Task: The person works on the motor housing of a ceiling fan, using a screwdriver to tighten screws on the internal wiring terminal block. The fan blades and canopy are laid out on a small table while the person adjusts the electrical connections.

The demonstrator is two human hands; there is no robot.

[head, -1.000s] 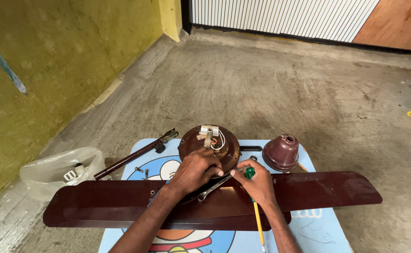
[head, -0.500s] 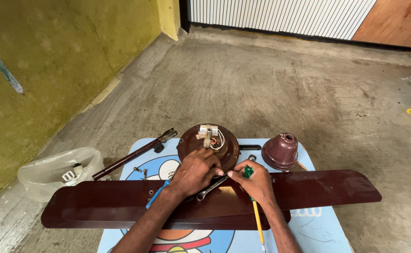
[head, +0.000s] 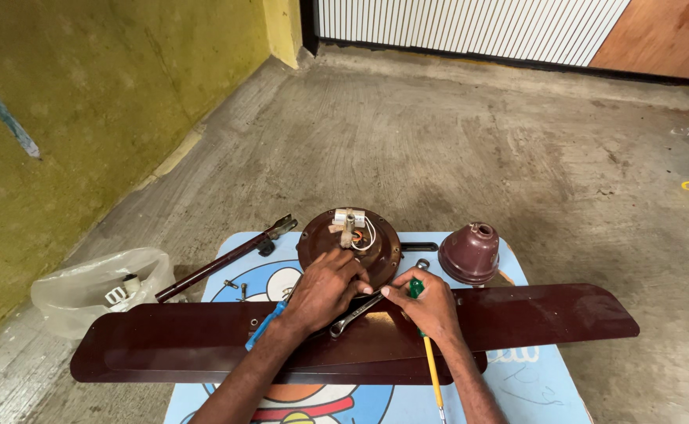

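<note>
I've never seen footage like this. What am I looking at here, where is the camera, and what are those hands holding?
The camera sits on a person's head and looks down at their own two bare hands. They work over a small blue table on a concrete floor. Across it lie long dark brown fan blades, with the round fan motor behind and a brown bell-shaped cover beside it. The left hand rests on the motor, touching a metal spanner. The right hand grips a green-handled screwdriver. A dark rod and a plastic bag lie to the left.

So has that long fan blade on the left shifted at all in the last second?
Cannot tell for sure: the fan blade sits about the same against the plastic bag and the blue table; any slight drift could be head-camera motion.
</note>
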